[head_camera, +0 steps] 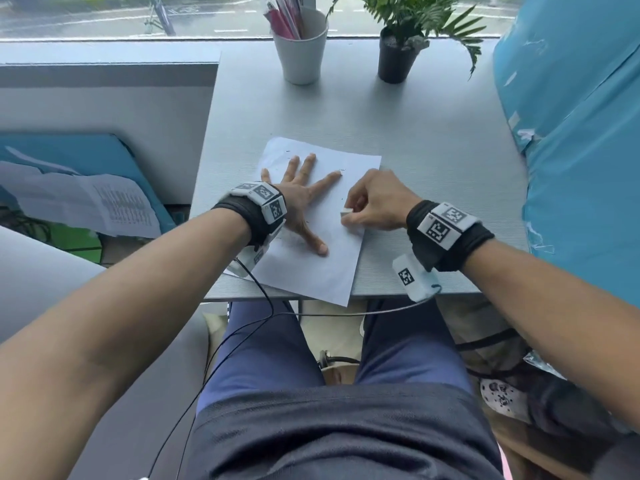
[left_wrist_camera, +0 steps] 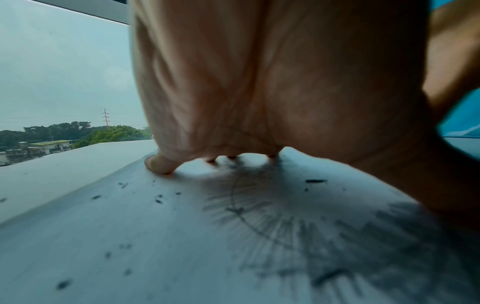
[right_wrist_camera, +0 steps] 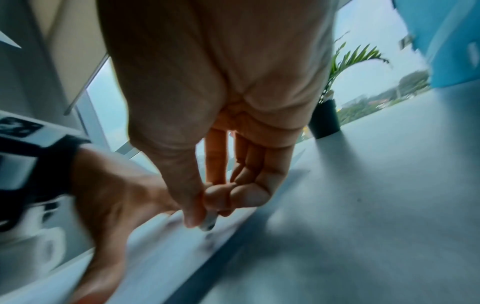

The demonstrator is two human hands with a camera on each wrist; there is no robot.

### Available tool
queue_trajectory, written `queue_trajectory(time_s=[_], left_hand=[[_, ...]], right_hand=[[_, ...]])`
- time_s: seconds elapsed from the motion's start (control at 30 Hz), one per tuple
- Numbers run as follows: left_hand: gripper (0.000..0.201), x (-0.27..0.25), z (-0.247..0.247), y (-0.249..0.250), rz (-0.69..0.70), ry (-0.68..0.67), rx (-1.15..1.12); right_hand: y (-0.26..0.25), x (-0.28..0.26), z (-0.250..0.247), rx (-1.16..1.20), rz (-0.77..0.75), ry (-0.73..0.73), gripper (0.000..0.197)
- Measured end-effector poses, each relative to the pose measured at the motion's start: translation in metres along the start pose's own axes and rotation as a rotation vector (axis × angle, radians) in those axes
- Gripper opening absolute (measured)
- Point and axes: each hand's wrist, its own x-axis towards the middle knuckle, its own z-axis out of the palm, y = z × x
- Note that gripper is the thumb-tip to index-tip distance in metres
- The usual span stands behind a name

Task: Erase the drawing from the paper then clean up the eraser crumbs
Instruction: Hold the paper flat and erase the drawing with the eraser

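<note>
On the grey desk (head_camera: 433, 140), the thin, easily creased sheet of paper (head_camera: 311, 271) is pinned flat under the spread left hand (head_camera: 301, 199), while the small, firm white eraser (head_camera: 346, 212), pinched in the right hand (head_camera: 377, 202), is best gripped near its tip.

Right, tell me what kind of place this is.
Probably a desk by a window in an office or study. A grey table stands against the glass, with a cup of pens and a potted plant on it, and treetops and rooftops outside.
</note>
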Motion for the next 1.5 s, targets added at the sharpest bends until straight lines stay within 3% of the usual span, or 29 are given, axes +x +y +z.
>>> queue_trajectory(time_s=[0.07, 0.3, 0.4, 0.47, 0.63, 0.7, 0.8, 1.0, 1.17, 1.33, 1.5], left_hand=[[0.157, -0.002, -0.001, 0.0, -0.002, 0.005, -0.007], [0.155, -0.002, -0.01, 0.002, -0.076, 0.031, -0.061], [0.144, -0.006, -0.01, 0.003, 0.055, 0.093, 0.041], [0.138, -0.01, -0.008, 0.0, 0.159, 0.058, 0.058], [0.142, -0.011, 0.004, -0.002, 0.104, 0.041, -0.023], [0.146, -0.011, 0.005, 0.002, 0.091, 0.033, -0.05], [0.15, -0.01, 0.007, 0.004, 0.086, 0.023, -0.068], [0.15, -0.009, 0.008, 0.005, 0.046, 0.009, -0.065], [0.154, -0.007, 0.009, 0.008, 0.024, -0.005, -0.081], [0.151, -0.007, 0.008, 0.009, 0.015, 0.001, -0.071], [0.153, -0.006, 0.007, 0.012, -0.005, -0.019, -0.048]], right_hand=[[0.005, 0.008, -0.001, 0.013, 0.029, 0.078, 0.01], [0.0, 0.023, -0.01, -0.026, 0.059, 0.13, 0.013], [-0.005, 0.031, -0.016, -0.065, 0.048, 0.146, 0.012], [-0.005, 0.037, -0.02, -0.083, 0.042, 0.16, 0.014], [-0.012, 0.038, -0.015, -0.065, 0.061, 0.197, 0.011], [-0.018, 0.028, -0.004, -0.054, 0.029, 0.148, 0.011], [-0.028, 0.013, 0.005, -0.102, -0.059, -0.042, 0.01], [-0.011, 0.044, -0.019, -0.046, 0.048, 0.143, 0.013], [-0.032, 0.015, 0.013, -0.068, -0.093, -0.099, 0.012], [-0.014, 0.041, -0.012, -0.007, 0.036, 0.176, 0.016], [-0.041, 0.005, 0.027, -0.003, -0.085, -0.052, 0.016]])
